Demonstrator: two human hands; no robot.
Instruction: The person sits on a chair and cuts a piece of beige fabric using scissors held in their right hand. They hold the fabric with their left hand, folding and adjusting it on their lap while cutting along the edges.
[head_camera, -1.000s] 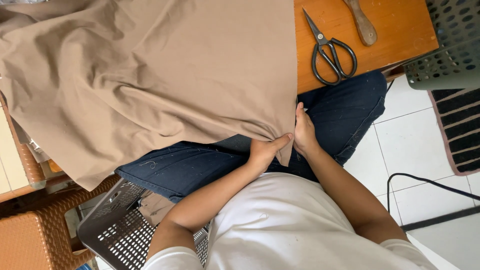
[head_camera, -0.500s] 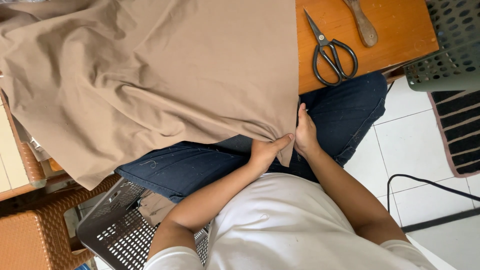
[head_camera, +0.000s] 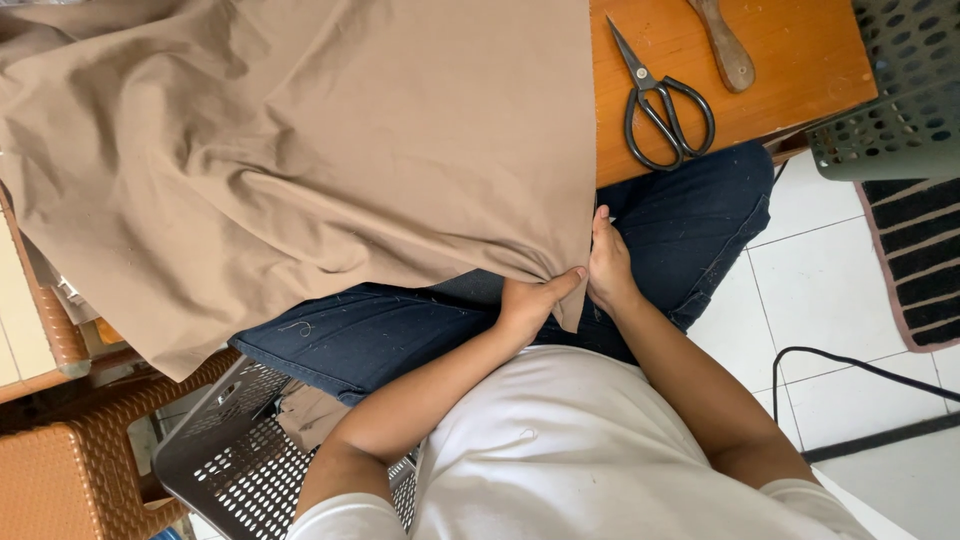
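Both hands meet at one corner of a large tan cloth (head_camera: 300, 150), low over the person's lap. The left hand (head_camera: 530, 303) is closed on the cloth's hanging corner, its fingertips pinching the hem from the left side. The right hand (head_camera: 607, 268) sits just beside it and touching it, fingers pointing up along the cloth's right edge and closed on that edge. From this shared grip the cloth spreads up and away to the left, draping over the orange wooden surface (head_camera: 800, 70) and down over dark blue jeans (head_camera: 690, 220). Up and to the right of the right hand, well apart from it, black scissors (head_camera: 660, 105) lie on the surface, with a wooden handle (head_camera: 725, 45) beyond them. Below the left forearm stands a grey perforated basket (head_camera: 220, 450).
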